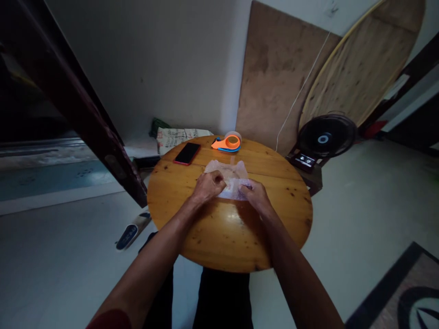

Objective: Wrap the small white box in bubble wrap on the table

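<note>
The wrap (233,175) lies between the left hand (208,185) and right hand (255,193), spreading beyond both. The right pinches its edge; the left is curled, its hold unclear.

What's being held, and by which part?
Translucent wrap, by its near right edge, in the right grip. The left grip is at its left side; hold unclear.

Translucent wrap (230,173) in left hand (208,185) and right hand (256,194), on wooden table (226,237)

Dim light, soft glare on tabletop (226,230), darkened corners, stretched edges
</note>
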Demonstrator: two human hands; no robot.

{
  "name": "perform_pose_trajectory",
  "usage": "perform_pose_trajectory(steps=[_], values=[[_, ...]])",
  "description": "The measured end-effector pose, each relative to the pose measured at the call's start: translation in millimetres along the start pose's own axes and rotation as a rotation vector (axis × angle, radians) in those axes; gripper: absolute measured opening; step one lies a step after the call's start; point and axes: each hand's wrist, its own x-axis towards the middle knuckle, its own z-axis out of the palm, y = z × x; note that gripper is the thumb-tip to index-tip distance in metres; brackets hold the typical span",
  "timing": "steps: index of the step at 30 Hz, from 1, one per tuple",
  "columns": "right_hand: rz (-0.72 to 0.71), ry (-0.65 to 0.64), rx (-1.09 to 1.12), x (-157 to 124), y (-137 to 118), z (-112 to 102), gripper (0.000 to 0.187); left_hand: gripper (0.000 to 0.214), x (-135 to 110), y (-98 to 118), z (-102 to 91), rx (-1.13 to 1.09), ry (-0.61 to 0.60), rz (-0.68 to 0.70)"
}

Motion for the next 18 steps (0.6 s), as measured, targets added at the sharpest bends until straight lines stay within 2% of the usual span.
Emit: perform_pose_trajectory(steps=[8,18], values=[[0.032,0.031,-0.041,-2,-6,0,0.027,0.015,5,-17,10.3,-0.385,-0.008,0.037],[0.041,0.03,-0.149,-3,-8,-5,0.031,0.009,8,-24,21.5,-0.519,0.011,0.047]])
